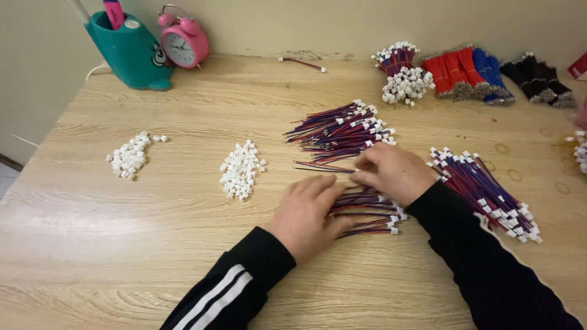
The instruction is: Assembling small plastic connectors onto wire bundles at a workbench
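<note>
Pale wood-grain laminate covers the worktop (153, 244) in front of me, smooth and slightly glossy, set against a plain cream wall; my left hand (309, 214) lies palm down with its fingers (324, 186) stretched nearly flat, pressing on a small bundle of thin red-and-blue wires (370, 214) tipped with little white plastic plugs, which sits at the middle of the worktop just under both hands; my right hand (394, 171) is curled above the far end of that bundle, fingertips drawn together in a pinch on a few wire strands, though I cannot tell exactly how many; just beyond my hands a larger fanned heap of the same wires (339, 131) spreads out, and to my right a long loose sheaf of them (483, 192) lies at a slant; two small mounds of blocky white connector housings sit to my left, one near (240, 171) and one farther out (129, 156); along the back edge are a tied bunch with white ends (400, 73), red and blue wire bundles (465, 73), black bundles (538, 76), a rounded teal holder (131, 52) and a pink twin-bell alarm clock (182, 41).
</note>
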